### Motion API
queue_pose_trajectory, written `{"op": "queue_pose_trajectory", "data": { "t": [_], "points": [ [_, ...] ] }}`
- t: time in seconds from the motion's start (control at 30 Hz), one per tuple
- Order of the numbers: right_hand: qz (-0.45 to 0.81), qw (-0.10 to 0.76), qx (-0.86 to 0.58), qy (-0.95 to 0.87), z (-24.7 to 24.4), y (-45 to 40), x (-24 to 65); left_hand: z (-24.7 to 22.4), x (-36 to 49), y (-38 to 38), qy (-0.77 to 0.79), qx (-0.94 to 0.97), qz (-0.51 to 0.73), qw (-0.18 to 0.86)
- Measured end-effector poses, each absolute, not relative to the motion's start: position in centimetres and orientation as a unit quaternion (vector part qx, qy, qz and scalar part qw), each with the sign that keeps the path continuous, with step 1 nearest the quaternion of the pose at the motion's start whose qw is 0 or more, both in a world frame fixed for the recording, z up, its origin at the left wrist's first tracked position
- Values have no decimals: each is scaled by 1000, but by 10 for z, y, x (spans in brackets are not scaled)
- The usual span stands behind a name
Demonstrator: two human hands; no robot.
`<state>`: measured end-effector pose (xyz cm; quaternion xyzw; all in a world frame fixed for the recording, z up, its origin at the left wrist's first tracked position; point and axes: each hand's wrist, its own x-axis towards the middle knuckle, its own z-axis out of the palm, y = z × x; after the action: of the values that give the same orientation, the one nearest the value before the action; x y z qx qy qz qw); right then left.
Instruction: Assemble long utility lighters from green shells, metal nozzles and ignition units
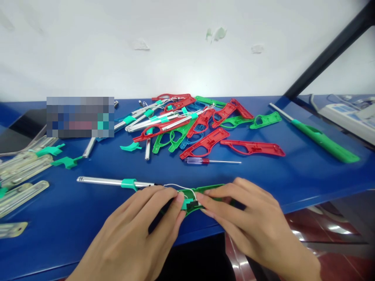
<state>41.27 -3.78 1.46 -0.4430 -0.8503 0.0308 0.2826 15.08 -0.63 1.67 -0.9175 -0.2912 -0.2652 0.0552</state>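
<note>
At the table's front edge, both hands grip a green lighter handle half (191, 212), its open side up. Inside it are a teal trigger (186, 203) and a small black part, with a thin white wire (178, 185) arching above. My left hand (140, 226) is closed, thumb and index finger pinching at the trigger's left side. My right hand (252, 218) is closed around the shell's right part, its fingertips at the black part and wire. Leftward from the shell runs a silver metal tube (102, 180) with a teal collar (129, 183). My fingers hide much of the shell.
Behind the hands lies a screwdriver (197, 160). Farther back is a pile of red handle halves (205, 142), green and blue ones, and metal tubes (148, 150). Clear plastic pieces (26, 197) lie at left, an assembled green lighter (325, 142) at right. A black bar (328, 50) slants upward.
</note>
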Motion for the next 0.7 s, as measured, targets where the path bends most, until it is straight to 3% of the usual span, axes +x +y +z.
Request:
{"op": "queue_pose_trajectory", "data": {
  "t": [0.23, 0.7],
  "points": [
    [29, 276, -437, -855, 15, -40, 412, 13, 145, -9, -305, -916, -260, 28],
    [-40, 204, -440, -874, 26, -49, 402, 12, 137, -14, -264, -934, -205, 126]
  ]
}}
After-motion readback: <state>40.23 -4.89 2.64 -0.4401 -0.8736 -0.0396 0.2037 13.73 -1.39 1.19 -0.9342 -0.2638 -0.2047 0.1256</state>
